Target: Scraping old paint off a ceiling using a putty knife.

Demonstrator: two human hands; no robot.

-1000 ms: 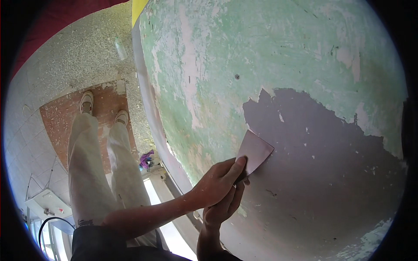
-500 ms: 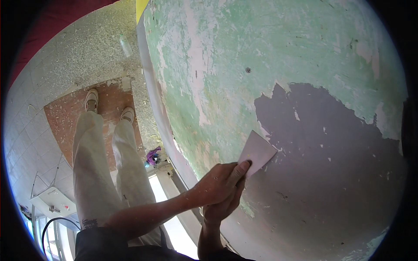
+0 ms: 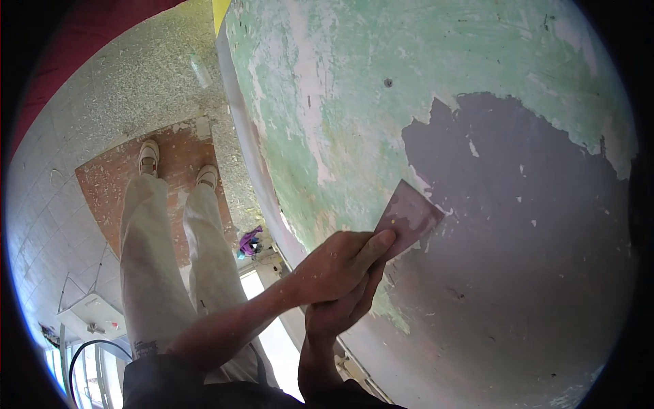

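Observation:
Both of my hands are closed on the handle of a wide flat scraper (image 3: pixel 411 219), one close against the other. My left hand (image 3: pixel 335 266) lies on top, its thumb pressed onto the base of the blade. My right hand (image 3: pixel 340 310) wraps round from below, and its fingers are partly covered. The blade's front edge meets the wall where peeling green paint (image 3: pixel 354 136) borders a bare grey patch (image 3: pixel 524 198). Pale flecks of paint cling to the grey along that ragged border. The handle itself is hidden inside my grip.
My feet stand on a reddish-brown board (image 3: pixel 112 180) strewn with chips. Speckled flooring (image 3: pixel 157 75) littered with flakes runs along the wall's base. A purple crumpled item (image 3: pixel 250 240) lies by the wall. At lower left is a white box-like object (image 3: pixel 92 317) near a dark curved cable (image 3: pixel 75 354).
The whole view has shifted, with the wall sitting higher in it. The scraper blade has tilted and looks darker, remaining near the same paint border. Both hands keep their hold.

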